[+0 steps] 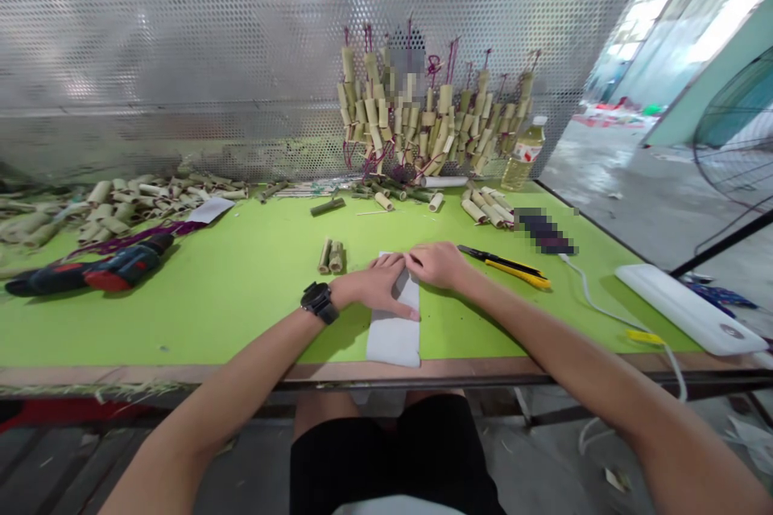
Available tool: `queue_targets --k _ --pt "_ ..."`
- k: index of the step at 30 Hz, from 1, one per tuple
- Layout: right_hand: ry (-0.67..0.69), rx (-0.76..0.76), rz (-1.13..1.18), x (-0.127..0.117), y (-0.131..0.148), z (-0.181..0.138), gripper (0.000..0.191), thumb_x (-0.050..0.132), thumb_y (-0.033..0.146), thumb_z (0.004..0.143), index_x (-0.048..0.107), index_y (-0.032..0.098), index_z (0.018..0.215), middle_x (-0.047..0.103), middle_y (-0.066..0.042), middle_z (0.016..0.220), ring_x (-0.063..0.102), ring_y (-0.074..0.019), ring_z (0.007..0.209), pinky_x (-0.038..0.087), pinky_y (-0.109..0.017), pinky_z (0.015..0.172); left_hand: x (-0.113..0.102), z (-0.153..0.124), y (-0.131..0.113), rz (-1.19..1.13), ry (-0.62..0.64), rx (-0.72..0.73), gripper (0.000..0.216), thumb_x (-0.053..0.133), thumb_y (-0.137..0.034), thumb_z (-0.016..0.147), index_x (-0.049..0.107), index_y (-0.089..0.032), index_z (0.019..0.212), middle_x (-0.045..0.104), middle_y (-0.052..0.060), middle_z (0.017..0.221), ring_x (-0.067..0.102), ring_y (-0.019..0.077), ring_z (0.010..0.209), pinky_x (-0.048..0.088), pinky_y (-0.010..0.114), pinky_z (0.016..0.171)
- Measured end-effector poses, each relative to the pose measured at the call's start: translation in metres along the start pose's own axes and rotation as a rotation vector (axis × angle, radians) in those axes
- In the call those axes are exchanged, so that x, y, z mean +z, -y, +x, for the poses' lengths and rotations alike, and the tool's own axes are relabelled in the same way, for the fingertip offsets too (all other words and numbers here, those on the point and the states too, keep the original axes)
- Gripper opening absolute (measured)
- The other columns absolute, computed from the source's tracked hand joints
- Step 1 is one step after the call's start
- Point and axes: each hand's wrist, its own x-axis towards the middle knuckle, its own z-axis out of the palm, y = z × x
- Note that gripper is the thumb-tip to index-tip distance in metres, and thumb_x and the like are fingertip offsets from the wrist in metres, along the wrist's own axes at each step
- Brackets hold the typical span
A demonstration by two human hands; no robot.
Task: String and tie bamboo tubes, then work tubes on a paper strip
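A folded white sheet of paper (pixel 394 338) lies lengthwise on the green tabletop near its front edge. My left hand (pixel 378 286), with a black watch on the wrist, rests flat across the paper, thumb spread toward its right edge. At the paper's upper right corner, my right hand (pixel 438 264) is closed, its fingertips pinching the edge beside my left fingertips. Two short bamboo tubes (pixel 331 256) stand just beyond my left hand. To the right of my right hand lies a yellow and black utility knife (pixel 507 265).
A cordless drill (pixel 126 261) and a pile of cut bamboo pieces (pixel 114 209) lie left. Strung bamboo pieces (pixel 435 117) hang on the perforated metal panel (pixel 181 72). An oil bottle (pixel 524 157), a blurred phone (pixel 543 229) and a white power strip (pixel 688 307) are right.
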Motion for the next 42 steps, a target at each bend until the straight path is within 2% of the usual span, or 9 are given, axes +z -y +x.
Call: queue_targets --k 5,9,15,20,25,29,32,38,42 --pt "-0.014 0.191 -0.035 0.002 -0.009 0.009 0.054 0.037 0.039 0.111 0.081 0.014 0.095 0.081 -0.013 0.094 0.068 -0.0196 0.077 0.031 -0.031 0.061 0.000 -0.004 -0.010 -0.004 0.028 -0.079 0.141 0.052 -0.101 0.074 -0.001 -0.018 0.175 0.002 0.018 0.182 0.007 0.0474 0.166 0.018 0.062 0.133" --pt "-0.004 0.203 -0.020 0.001 -0.013 0.011 0.053 0.036 0.038 0.111 0.079 0.012 0.095 0.080 -0.014 0.095 0.066 -0.0183 0.072 0.032 -0.030 0.060 0.001 -0.005 -0.011 -0.011 0.051 -0.155 0.145 0.052 -0.103 0.070 0.000 -0.018 0.175 -0.011 0.017 0.181 -0.002 0.0480 0.167 0.021 0.064 0.131" --pt "0.016 0.047 0.002 -0.001 -0.009 0.002 0.048 0.040 0.034 0.110 0.078 0.015 0.088 0.080 -0.011 0.090 0.063 -0.0179 0.071 0.029 -0.032 0.061 0.000 -0.005 -0.012 -0.018 0.011 -0.140 0.144 0.056 -0.102 0.069 0.006 -0.018 0.175 0.002 0.018 0.182 0.004 0.0445 0.167 0.021 0.061 0.132" --pt "0.006 -0.090 0.060 -0.001 0.001 -0.007 0.040 0.045 0.032 0.108 0.080 0.016 0.096 0.082 -0.010 0.096 0.065 -0.0179 0.076 0.029 -0.031 0.063 -0.001 -0.006 -0.013 -0.021 0.009 -0.110 0.143 0.056 -0.101 0.071 0.007 -0.017 0.175 0.005 0.018 0.182 0.005 0.0444 0.167 0.019 0.056 0.134" --pt "-0.002 0.075 -0.003 0.000 -0.004 0.004 0.051 0.039 0.038 0.110 0.078 0.015 0.087 0.080 -0.011 0.087 0.065 -0.0179 0.071 0.028 -0.031 0.059 0.000 -0.007 -0.011 -0.034 0.011 -0.092 0.143 0.055 -0.100 0.073 0.000 -0.018 0.175 -0.001 0.017 0.182 0.003 0.0440 0.168 0.020 0.059 0.133" --pt "0.004 0.206 -0.030 0.002 -0.011 0.015 0.053 0.034 0.037 0.112 0.079 0.013 0.094 0.080 -0.013 0.092 0.067 -0.0195 0.073 0.032 -0.031 0.059 -0.001 -0.007 -0.011 -0.035 0.019 -0.096 0.145 0.055 -0.101 0.072 0.002 -0.013 0.175 -0.003 0.020 0.181 0.002 0.0446 0.167 0.019 0.059 0.134" --pt "-0.009 0.190 -0.049 0.002 -0.010 0.013 0.050 0.036 0.035 0.111 0.079 0.014 0.096 0.081 -0.013 0.098 0.070 -0.0209 0.079 0.033 -0.031 0.062 0.000 -0.006 -0.011 -0.030 0.023 -0.101 0.146 0.054 -0.102 0.072 0.001 -0.015 0.175 -0.003 0.019 0.181 0.005 0.0460 0.167 0.022 0.060 0.132" --pt "0.038 0.085 -0.018 -0.003 -0.010 -0.004 0.041 0.040 0.031 0.109 0.077 0.017 0.098 0.080 -0.011 0.090 0.065 -0.0202 0.072 0.029 -0.032 0.061 0.000 -0.006 -0.008 -0.037 0.029 -0.092 0.143 0.054 -0.101 0.073 -0.001 -0.018 0.176 -0.005 0.015 0.182 0.006 0.0448 0.167 0.025 0.057 0.132" --pt "0.038 0.086 0.073 -0.005 -0.011 -0.006 0.042 0.039 0.030 0.109 0.076 0.016 0.092 0.078 -0.013 0.086 0.062 -0.0204 0.069 0.032 -0.032 0.062 -0.002 -0.005 -0.007 -0.045 0.028 -0.112 0.149 0.055 -0.103 0.070 0.001 -0.014 0.176 -0.003 0.015 0.182 0.005 0.0439 0.167 0.023 0.055 0.133"
